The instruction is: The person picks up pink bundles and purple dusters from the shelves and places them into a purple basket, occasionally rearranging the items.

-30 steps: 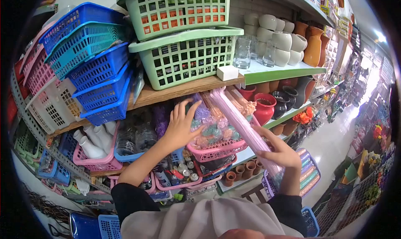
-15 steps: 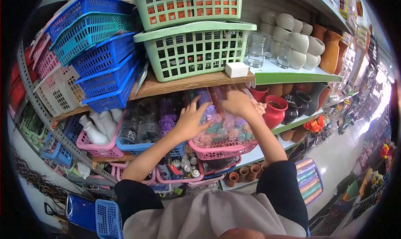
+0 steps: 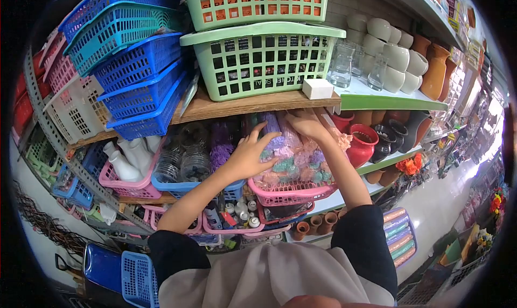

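A pink basket (image 3: 293,195) on the shelf below the wooden board holds plastic-wrapped bundles of artificial flowers (image 3: 285,167) in lilac, mint and peach. My left hand (image 3: 251,154) rests over the left side of these bundles, thumb and fingers spread. Deeper in, just under the board's edge, my right hand (image 3: 306,125) has its fingers curled at the far end of a clear-wrapped flower bundle (image 3: 290,135). Its fingertips are partly hidden. Peach flowers (image 3: 340,141) stick out beside my right wrist.
Above my hands, a wooden shelf (image 3: 253,104) bears green baskets (image 3: 264,63) and a small white box (image 3: 318,88). Blue baskets (image 3: 142,95) are stacked at left. A red pot (image 3: 362,143) stands right of my right forearm, with glass vases (image 3: 343,65) higher up.
My right hand was blurred and fist-like over the bundles; now its fingers reach left at their far end. My left hand stays spread in place. The view has shifted slightly.
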